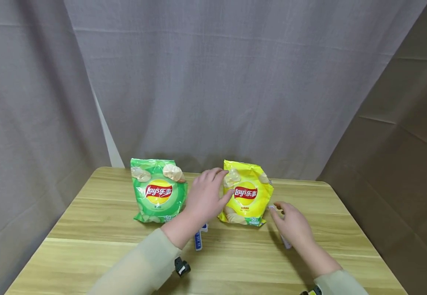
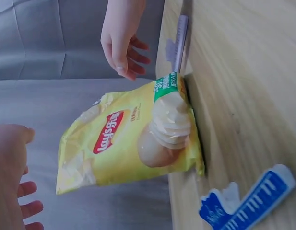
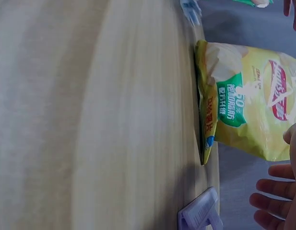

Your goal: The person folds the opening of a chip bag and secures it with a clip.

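A yellow bag of potato chips [image 1: 246, 196] stands upright on the table, its red logo facing me. My left hand [image 1: 207, 192] is raised at its left side with fingers spread; in the left wrist view a gap shows between that hand [image 2: 11, 177] and the bag [image 2: 128, 134]. Low at the bag's right side is my right hand [image 1: 294, 224], fingers loosely bent and holding nothing. Beneath it lies a pale purple bag clip [image 3: 198, 211], partly hidden in the head view. A blue bag clip [image 2: 258, 199] rests on the table below my left wrist.
A green bag of potato chips [image 1: 158, 205] stands to the left of the yellow one, partly behind my left hand. Behind the wooden table [image 1: 106, 229] hangs a grey curtain [image 1: 213, 82]. A brown cloth wall [image 1: 394, 164] closes the right side.
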The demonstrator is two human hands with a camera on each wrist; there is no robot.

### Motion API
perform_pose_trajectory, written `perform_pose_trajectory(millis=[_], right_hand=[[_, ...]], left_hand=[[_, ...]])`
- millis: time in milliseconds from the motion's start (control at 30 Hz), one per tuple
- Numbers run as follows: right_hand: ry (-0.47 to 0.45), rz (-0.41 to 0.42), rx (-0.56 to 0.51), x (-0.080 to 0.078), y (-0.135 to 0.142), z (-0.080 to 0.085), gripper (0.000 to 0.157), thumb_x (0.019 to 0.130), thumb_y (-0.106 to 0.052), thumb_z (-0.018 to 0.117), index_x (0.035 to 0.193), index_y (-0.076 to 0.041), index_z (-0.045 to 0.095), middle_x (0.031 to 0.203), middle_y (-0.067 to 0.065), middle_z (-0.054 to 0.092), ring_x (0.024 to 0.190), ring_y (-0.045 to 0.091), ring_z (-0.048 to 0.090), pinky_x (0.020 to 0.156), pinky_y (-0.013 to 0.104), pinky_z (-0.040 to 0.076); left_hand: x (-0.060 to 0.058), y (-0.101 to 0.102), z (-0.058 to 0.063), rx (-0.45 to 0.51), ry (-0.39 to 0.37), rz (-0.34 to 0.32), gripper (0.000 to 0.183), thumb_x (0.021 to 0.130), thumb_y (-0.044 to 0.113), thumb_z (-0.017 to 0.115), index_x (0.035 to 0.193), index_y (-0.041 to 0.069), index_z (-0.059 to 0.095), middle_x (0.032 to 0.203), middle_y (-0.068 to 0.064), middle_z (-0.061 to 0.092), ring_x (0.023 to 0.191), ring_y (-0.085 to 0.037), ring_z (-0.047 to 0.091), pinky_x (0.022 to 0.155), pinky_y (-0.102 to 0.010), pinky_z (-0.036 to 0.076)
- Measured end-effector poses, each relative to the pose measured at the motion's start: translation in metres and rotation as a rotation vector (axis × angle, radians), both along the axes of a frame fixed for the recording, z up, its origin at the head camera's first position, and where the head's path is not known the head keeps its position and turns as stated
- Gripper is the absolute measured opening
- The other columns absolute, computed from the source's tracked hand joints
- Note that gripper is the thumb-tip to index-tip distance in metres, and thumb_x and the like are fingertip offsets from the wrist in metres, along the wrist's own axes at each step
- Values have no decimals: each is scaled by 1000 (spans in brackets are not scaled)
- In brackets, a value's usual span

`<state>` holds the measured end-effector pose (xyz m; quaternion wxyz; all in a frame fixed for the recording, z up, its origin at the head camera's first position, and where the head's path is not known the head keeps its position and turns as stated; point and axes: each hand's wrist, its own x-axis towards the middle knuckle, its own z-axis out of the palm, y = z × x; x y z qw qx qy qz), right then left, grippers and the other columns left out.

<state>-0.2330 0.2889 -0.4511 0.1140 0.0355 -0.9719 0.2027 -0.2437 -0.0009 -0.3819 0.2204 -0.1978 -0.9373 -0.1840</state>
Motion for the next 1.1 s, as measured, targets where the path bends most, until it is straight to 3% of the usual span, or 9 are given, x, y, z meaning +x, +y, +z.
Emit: perform_pose_trajectory(millis=[133, 633, 833, 1100], right_hand=[[-26, -10, -46, -8, 0, 1, 66, 101, -57, 40, 135, -3, 56, 126, 20, 62, 110, 39, 61, 92, 57, 47], [-95, -80, -253, -28, -7, 5, 56, 102, -49, 46, 132, -3, 59, 124, 16, 64, 107, 32, 60, 89, 49, 47], [-121, -89, -293, -31, -10, 5, 56, 102, -47, 47, 132, -1, 58, 126, 19, 63, 109, 34, 59, 90, 49, 48], [-166, -94, -341, -30, -16, 8, 58, 102, -45, 48, 134, 3, 54, 130, 23, 59, 114, 36, 57, 93, 51, 48]], left_hand=[[-7, 7, 6, -49, 23, 15, 62, 95, 55, 56, 144, 18, 48, 143, -5, 49, 131, -27, 44, 109, -47, 36], [-36, 37, 22, -97, 25, 19, 70, 92, 64, 53, 147, 21, 46, 146, -1, 47, 133, -23, 43, 107, -45, 37], [-45, 48, 26, -139, 3, 27, 72, 92, 68, 50, 149, 25, 43, 149, 0, 45, 135, -23, 41, 109, -46, 34], [-56, 57, 27, -192, -24, 34, 62, 98, 60, 45, 151, 29, 39, 152, 4, 44, 138, -23, 39, 114, -48, 27]])
